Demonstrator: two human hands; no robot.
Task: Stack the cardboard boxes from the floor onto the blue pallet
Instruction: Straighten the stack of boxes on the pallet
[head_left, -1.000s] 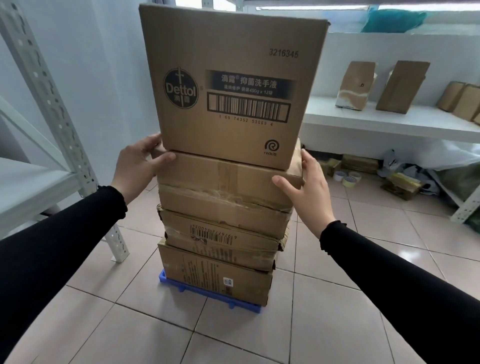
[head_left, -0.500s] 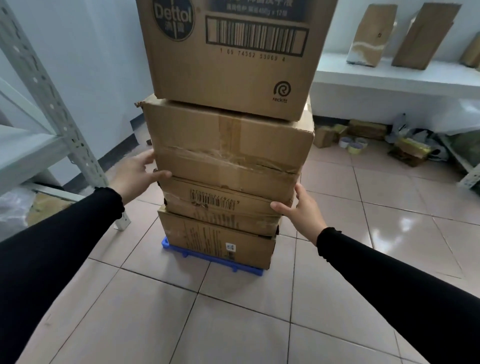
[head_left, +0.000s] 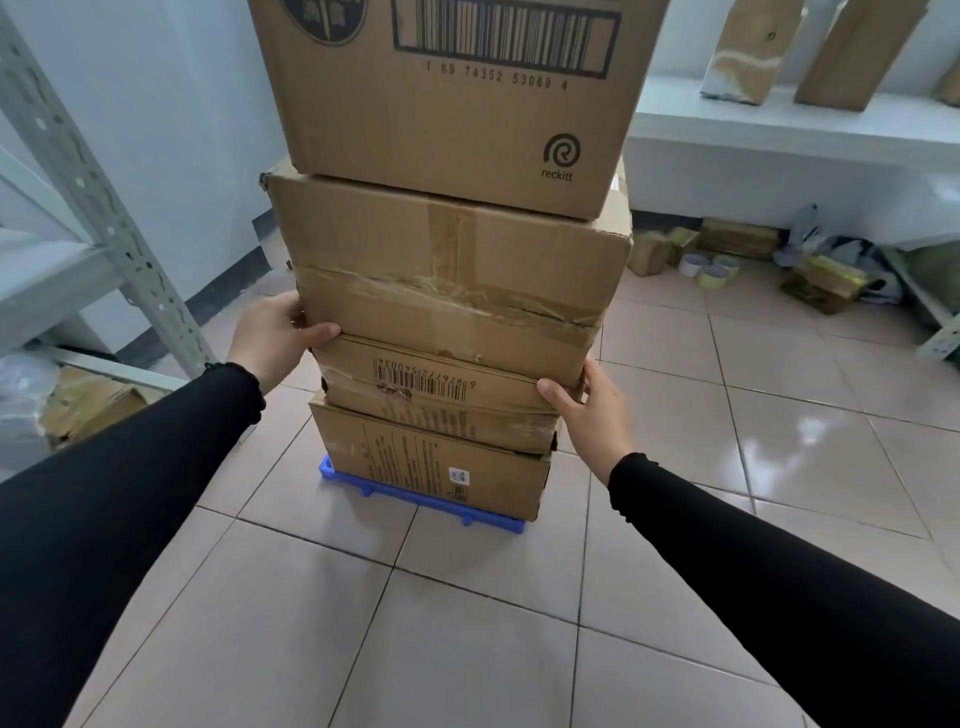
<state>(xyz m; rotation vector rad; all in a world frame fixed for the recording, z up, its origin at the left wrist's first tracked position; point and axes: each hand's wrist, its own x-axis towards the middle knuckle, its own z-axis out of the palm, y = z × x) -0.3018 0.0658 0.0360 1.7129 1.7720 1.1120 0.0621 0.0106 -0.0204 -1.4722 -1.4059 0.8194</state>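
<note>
Several cardboard boxes stand stacked on the blue pallet (head_left: 395, 493). The printed top box (head_left: 441, 130) rests on a taped box (head_left: 447, 270). Under that lie a flat barcoded box (head_left: 441, 410) and the bottom box (head_left: 415, 467). My left hand (head_left: 275, 335) clasps the stack's left corner, its thumb along the taped box's bottom edge. My right hand (head_left: 592, 415) holds the right corner, thumb on the barcoded box's front. Most of the pallet is hidden under the boxes.
A grey metal rack upright (head_left: 104, 208) stands close on the left, with a worn box (head_left: 88, 405) beneath its shelf. A white ledge (head_left: 779, 130) at the back right carries cardboard pieces. Tape rolls (head_left: 706, 267) and small boxes (head_left: 821, 280) lie on the tiled floor below.
Both hands have slid down the stack's sides, from the taped box's upper corners to the seam above the barcoded box. The view has tilted down and moved closer.
</note>
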